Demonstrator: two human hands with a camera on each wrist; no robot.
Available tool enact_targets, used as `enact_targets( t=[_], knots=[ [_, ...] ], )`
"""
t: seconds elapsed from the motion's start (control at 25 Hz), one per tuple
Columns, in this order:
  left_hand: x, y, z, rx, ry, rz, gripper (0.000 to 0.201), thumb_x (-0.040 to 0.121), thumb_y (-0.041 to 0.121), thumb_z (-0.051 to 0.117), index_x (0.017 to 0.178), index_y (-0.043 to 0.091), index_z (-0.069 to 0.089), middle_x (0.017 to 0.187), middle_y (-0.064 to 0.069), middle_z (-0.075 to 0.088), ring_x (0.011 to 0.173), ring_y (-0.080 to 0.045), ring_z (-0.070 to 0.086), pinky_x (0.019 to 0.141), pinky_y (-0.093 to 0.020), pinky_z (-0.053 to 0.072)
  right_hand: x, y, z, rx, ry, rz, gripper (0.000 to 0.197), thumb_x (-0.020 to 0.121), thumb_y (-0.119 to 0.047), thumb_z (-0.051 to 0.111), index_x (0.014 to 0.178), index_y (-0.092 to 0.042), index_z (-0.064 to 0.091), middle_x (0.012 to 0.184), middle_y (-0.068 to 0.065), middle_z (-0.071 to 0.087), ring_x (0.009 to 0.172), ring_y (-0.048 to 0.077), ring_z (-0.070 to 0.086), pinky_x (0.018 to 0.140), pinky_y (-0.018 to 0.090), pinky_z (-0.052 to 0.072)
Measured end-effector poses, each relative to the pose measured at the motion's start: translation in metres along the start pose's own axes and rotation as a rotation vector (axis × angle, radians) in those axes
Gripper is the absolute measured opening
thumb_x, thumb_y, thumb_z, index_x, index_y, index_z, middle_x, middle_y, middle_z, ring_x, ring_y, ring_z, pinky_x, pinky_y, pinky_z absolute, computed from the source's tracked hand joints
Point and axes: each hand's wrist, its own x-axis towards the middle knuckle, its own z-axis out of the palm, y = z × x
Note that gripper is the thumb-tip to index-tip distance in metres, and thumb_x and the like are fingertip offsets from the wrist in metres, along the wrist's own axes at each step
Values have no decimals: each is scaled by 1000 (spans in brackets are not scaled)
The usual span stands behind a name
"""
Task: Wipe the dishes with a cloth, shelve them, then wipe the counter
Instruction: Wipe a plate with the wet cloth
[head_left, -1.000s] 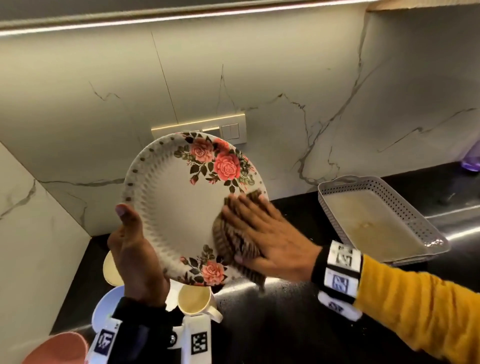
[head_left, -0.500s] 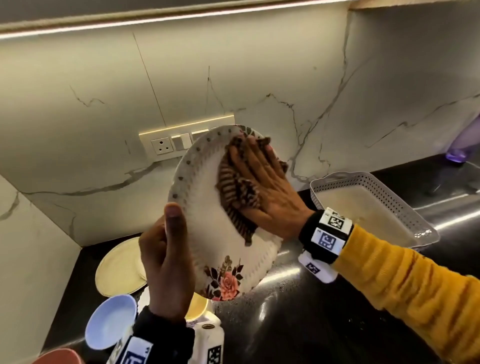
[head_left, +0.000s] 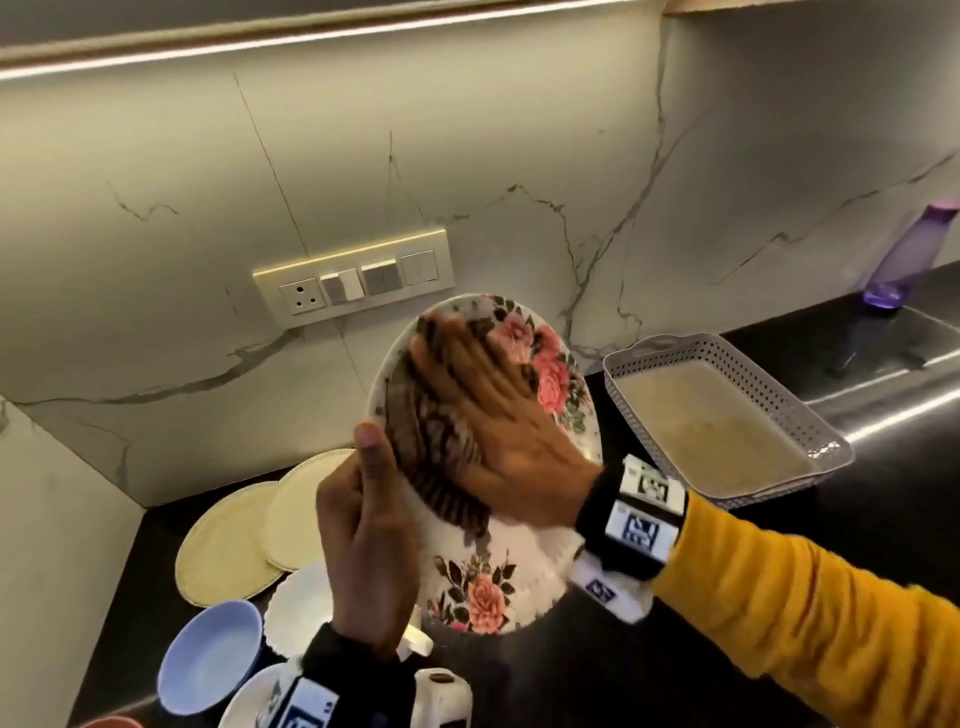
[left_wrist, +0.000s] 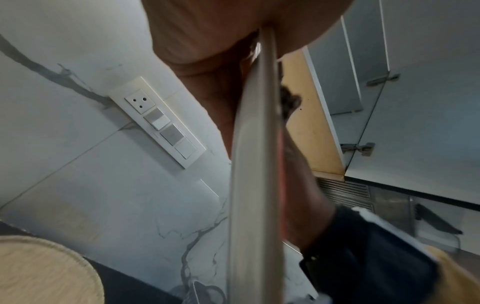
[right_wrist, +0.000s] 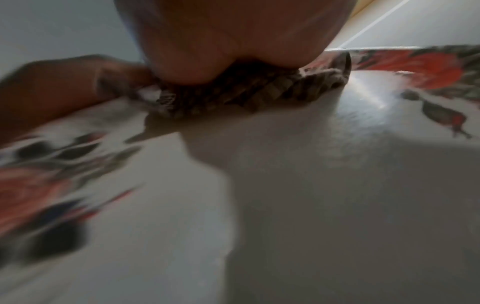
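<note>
While the left hand (head_left: 371, 545) grips the near rim of the floral plate (head_left: 488, 587), holding it tilted on edge above the table (head_left: 623, 675), the right hand (head_left: 498, 415) lies flat with straight fingers, pressing the striped cloth (head_left: 441, 467) on the plate's face, so the wiping step looks to be in hand. Blur hides the cloth's exact spread, perhaps near the upper rim; next I judge the back wants wiping, with other dishes (head_left: 228, 545) waiting on the table beyond.

Left hand (head_left: 369, 545) grips floral plate (head_left: 519, 561); flat right hand (head_left: 498, 431) presses striped cloth (head_left: 441, 467) onto it
</note>
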Motion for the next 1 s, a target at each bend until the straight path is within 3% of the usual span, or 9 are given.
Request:
enact_targets(
  t=[0.08,0.2,0.32,0.36,0.48,0.64,0.8,0.92,1.0],
  knots=[
    [-2,6,1,29,-7,8,69,102,63,37,63,7,36,55,-15,34,52,-16,32,49,-34,20,2,35,-9,-31,55,120,82,103,-51,34,164,-11,-1,173,14,-10,161,29,-11,130,57,-3],
    [6,18,-6,-3,90,-2,59,104,51,39,54,23,30,48,10,25,46,-7,22,44,-29,18,-36,69,-8,-103,-8,222,82,104,-54,33,166,-13,-1,174,9,-14,161,25,-14,128,61,2],
    [12,17,-13,-69,168,-21,69,105,55,40,69,-3,33,62,-22,32,55,-28,30,48,-38,26,-90,43,5,-91,-182,230,85,103,-59,36,166,-23,-7,173,1,-18,161,22,-15,127,60,2],
    [13,15,-13,-92,191,-23,71,105,56,41,72,-7,32,63,-22,35,57,-26,34,51,-34,31,-103,26,9,-66,-233,202,86,103,-59,39,166,-23,-6,174,1,-18,161,22,-14,127,58,1],
    [10,6,-4,-188,225,-54,62,100,64,47,65,12,46,69,-3,50,68,-16,46,65,-29,40,-108,-21,9,41,-294,7,88,103,-51,52,167,-17,3,174,6,-12,162,26,-9,129,57,0],
    [-4,0,20,-164,102,-115,54,100,60,44,73,22,73,80,-1,71,80,-21,64,76,-35,51,-60,-17,-9,90,-241,-44,83,101,-58,34,165,-22,-3,174,8,-11,161,25,-11,130,56,-3],
    [-16,-2,38,-87,34,-127,80,95,73,46,78,-5,52,76,-13,54,74,-25,47,70,-43,39,-43,43,-30,27,-141,75,82,102,-56,33,166,-16,3,175,10,-7,162,24,-10,129,57,-4],
    [-22,-2,52,-59,110,-153,63,101,61,43,61,12,42,63,-3,40,64,-20,34,62,-39,30,-83,83,-33,29,-153,206,83,103,-56,35,167,-15,4,175,7,-8,161,21,-12,129,57,-4],
    [-24,-1,57,-81,178,-198,60,106,53,43,58,18,47,58,4,42,62,-18,37,61,-37,32,-124,88,-27,43,-234,300,84,103,-58,36,167,-20,-1,175,3,-12,161,17,-15,128,59,0]
  ],
)
